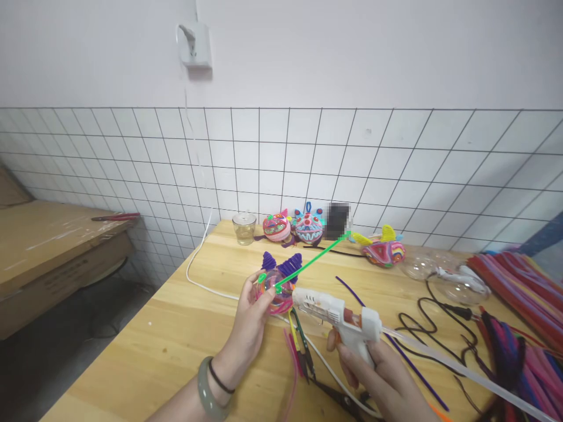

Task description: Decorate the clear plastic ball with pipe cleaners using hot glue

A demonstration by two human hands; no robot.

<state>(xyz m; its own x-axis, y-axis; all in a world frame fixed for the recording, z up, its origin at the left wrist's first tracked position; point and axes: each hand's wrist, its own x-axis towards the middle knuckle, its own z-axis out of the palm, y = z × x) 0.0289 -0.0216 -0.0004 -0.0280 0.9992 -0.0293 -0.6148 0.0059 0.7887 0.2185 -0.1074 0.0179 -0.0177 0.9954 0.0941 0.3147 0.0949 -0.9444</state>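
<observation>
The right hand [382,375] is cut off at the bottom edge, clenched on the white hot-glue gun [338,313]; the left hand [250,325] grasps one purple-eared pipe-cleaner ball [278,284] above the wooden table [185,328]. A blurred dark patch [338,220] stays unreadable beside three finished colourful pipe-cleaner figures [309,225]

Glossy white plastic glue gun [338,316], smooth wooden table [176,328].
</observation>
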